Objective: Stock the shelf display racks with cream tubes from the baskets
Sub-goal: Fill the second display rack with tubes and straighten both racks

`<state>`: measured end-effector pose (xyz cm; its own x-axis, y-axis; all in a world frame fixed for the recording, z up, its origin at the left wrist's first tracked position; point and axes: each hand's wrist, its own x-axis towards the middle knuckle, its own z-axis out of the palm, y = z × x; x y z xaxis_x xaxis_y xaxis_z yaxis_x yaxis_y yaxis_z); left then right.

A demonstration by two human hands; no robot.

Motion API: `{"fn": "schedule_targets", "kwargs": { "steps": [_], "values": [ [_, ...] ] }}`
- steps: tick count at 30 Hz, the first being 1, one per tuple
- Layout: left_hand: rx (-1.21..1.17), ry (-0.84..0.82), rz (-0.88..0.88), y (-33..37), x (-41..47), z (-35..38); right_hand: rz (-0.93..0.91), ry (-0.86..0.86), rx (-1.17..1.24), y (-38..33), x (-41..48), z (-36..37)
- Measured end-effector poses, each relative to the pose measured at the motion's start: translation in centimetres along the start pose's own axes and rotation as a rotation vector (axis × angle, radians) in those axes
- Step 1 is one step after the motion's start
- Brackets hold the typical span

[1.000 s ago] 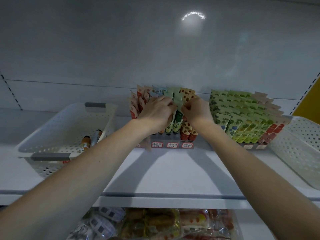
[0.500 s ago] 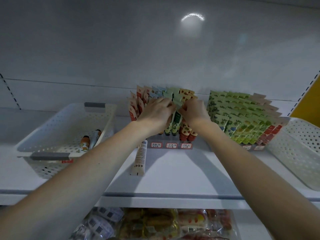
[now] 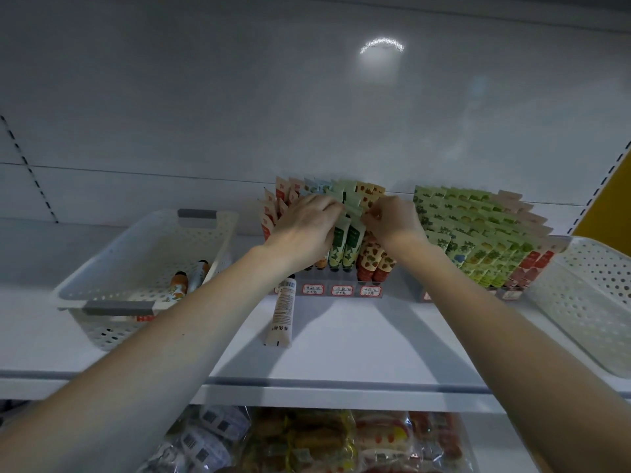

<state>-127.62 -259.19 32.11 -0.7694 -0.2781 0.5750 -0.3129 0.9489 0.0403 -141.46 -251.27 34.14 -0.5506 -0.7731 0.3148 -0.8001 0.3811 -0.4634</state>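
Dropped since a second ago: the fallen tube (image 3: pixel 282 312), then a blur under our left wrist, now lies flat on the shelf (image 3: pixel 358 339). Its barcode end points at the rack and its crimped end at us, just in front of the price labels (image 3: pixel 341 290). It has lain unmoved for the last half second. Both grips have stayed at the rack.

Left grip (image 3: pixel 304 227): fingers bent over the tops of the cream tubes (image 3: pixel 345 247) in the middle display rack, touching them. We cannot tell whether it clasps one.

Right grip (image 3: pixel 392 220): thumb and fingertips pinched together on the crimped tops where the green column meets the strawberry-print column.

Second rack (image 3: pixel 478 240) to the right: packed with green-print tubes, red ones at its far right.

Left basket (image 3: pixel 112 327): white, perforated, on the shelf left of the racks, with a few basket tubes (image 3: pixel 179 285) lying in it.

Right basket (image 3: pixel 587 302): at the shelf's right end, its contents not visible.

Below the shelf: wrapped packets (image 3: pixel 307 438).
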Motion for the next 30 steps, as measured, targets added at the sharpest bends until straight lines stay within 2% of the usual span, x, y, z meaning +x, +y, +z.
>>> {"fn": "schedule_targets", "kwargs": {
  "steps": [3, 5, 8, 11, 14, 20, 24, 27, 30],
  "values": [
    [-0.036, 0.115, -0.117, 1.0, -2.0, -1.1, -0.066, 0.063, 0.069, 0.0, -0.8, -0.5],
    [-0.065, 0.094, -0.279, 2.0, -4.3, -1.7, -0.155, 0.103, 0.173, 0.0, -2.1, -0.4],
    [-0.007, -0.120, -0.471, 3.3, -8.2, -1.5, -0.224, 0.080, 0.236, -0.4, -4.3, 0.7],
    [0.109, -0.379, -0.581, 4.0, -10.6, -0.3, -0.242, 0.043, 0.260, -0.6, -6.4, 2.5],
    [0.082, -0.462, -0.702, 3.9, -11.7, 0.9, -0.232, -0.014, 0.302, -0.4, -8.3, 4.4],
    [0.136, -0.410, -0.657, 3.0, -13.2, 1.7, -0.201, -0.079, 0.339, 0.1, -10.0, 6.4],
    [0.067, -0.429, -0.742, 2.3, -13.5, 2.0, -0.238, -0.111, 0.288, -0.1, -10.1, 7.0],
    [0.001, -0.414, -0.803, 2.1, -13.3, 2.3, -0.306, -0.161, 0.163, -0.2, -9.8, 7.9],
    [-0.082, -0.422, -0.862, 2.0, -13.1, 2.4, -0.410, -0.250, -0.065, -0.3, -9.5, 8.7]
  ]
}}
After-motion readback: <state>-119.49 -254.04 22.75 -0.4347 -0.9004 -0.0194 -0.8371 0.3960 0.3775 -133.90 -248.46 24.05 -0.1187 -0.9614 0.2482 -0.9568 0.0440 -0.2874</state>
